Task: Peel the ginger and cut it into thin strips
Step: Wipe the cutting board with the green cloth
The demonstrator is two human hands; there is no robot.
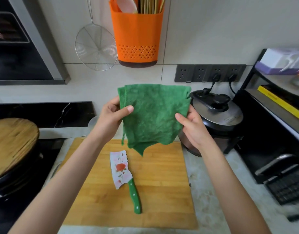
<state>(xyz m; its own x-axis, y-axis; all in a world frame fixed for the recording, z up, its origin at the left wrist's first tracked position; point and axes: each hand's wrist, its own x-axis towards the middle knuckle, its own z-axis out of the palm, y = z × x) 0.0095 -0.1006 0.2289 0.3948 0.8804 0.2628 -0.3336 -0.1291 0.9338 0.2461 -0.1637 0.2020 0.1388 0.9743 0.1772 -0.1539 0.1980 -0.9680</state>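
Observation:
A green cloth [152, 114] hangs spread in the air above the far end of the wooden cutting board [162, 191]. My left hand [111, 115] pinches its left edge, thumb in front. My right hand [191, 125] pinches its right edge. A cleaver [120, 169] with a rose-printed blade and green handle lies flat on the board, blade pointing away from me. No ginger is visible.
A rice cooker [218, 119] stands right behind my right hand. A black wok with a wooden lid [12, 142] sits at the left. An orange utensil holder [137, 34] and a wire skimmer [96, 46] hang on the wall. A black shelf rack [272, 132] fills the right side.

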